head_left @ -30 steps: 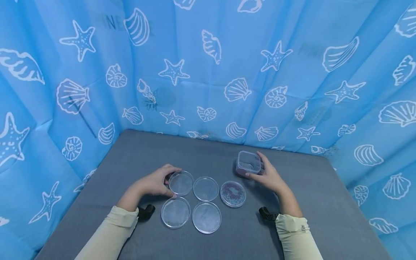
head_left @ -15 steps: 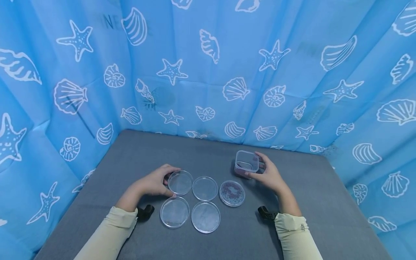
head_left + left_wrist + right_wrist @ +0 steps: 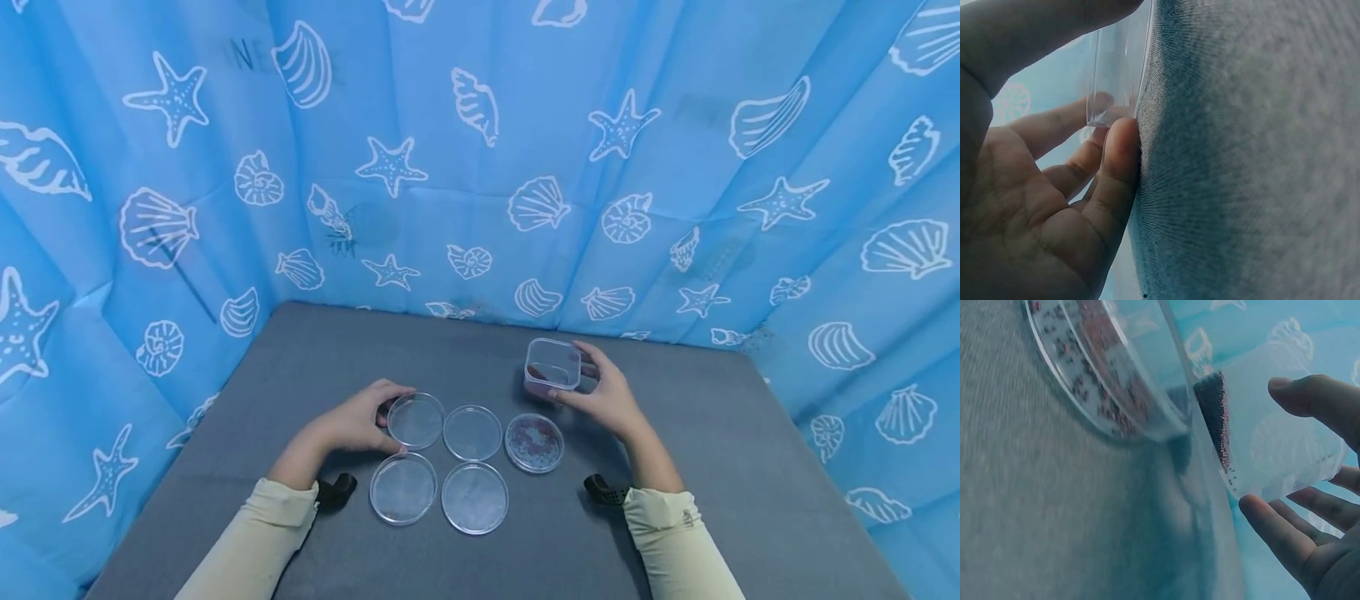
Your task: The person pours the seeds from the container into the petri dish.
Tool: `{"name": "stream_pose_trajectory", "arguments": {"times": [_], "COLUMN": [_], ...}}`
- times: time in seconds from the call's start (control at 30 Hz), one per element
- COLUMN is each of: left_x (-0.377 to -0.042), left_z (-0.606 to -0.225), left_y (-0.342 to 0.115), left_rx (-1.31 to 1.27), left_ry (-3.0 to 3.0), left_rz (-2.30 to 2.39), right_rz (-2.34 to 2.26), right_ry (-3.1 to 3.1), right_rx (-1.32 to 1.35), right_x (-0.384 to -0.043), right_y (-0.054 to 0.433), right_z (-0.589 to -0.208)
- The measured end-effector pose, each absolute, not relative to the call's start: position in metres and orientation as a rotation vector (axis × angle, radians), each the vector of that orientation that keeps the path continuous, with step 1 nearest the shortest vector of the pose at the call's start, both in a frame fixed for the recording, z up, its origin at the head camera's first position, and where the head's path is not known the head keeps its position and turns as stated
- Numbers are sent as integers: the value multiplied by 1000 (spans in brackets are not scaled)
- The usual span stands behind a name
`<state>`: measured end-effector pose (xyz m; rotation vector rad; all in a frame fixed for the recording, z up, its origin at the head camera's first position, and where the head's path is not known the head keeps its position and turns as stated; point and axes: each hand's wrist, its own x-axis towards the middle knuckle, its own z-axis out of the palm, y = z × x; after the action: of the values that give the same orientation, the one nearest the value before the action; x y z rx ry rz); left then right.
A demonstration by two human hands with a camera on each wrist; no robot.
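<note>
My left hand grips the rim of a clear petri dish, thumb on the near side and fingers on the far side; the left wrist view shows its transparent wall between them. In my right hand is a clear square plastic container, held by its side between thumb and fingers. Small reddish-brown beads lie in its bottom. Just in front of it stands a petri dish with similar beads scattered inside.
Beside the gripped dish are a second petri dish at the back and two more in front, a left one and a right one. All stand on a grey cloth-covered table. A blue shell-print curtain hangs behind.
My right hand has moved the plastic container a little to the left and away from me, toward the back of the bead-holding dish. The left hand keeps its grip in the same place.
</note>
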<state>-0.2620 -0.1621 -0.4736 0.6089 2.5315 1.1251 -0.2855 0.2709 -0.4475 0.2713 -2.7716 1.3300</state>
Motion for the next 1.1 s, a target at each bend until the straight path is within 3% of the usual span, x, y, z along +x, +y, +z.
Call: {"name": "stream_pose_trajectory", "arguments": {"times": [1.1], "left_x": [-260], "left_z": [-476], "left_y": [-164], "left_rx": [603], "left_ry": [2543], "left_rz": [1156], "right_rz": [1091], "right_ry": [-2706], "right_rx": [811], "right_x": [-277], "right_y": [150], "right_z": [-429]}}
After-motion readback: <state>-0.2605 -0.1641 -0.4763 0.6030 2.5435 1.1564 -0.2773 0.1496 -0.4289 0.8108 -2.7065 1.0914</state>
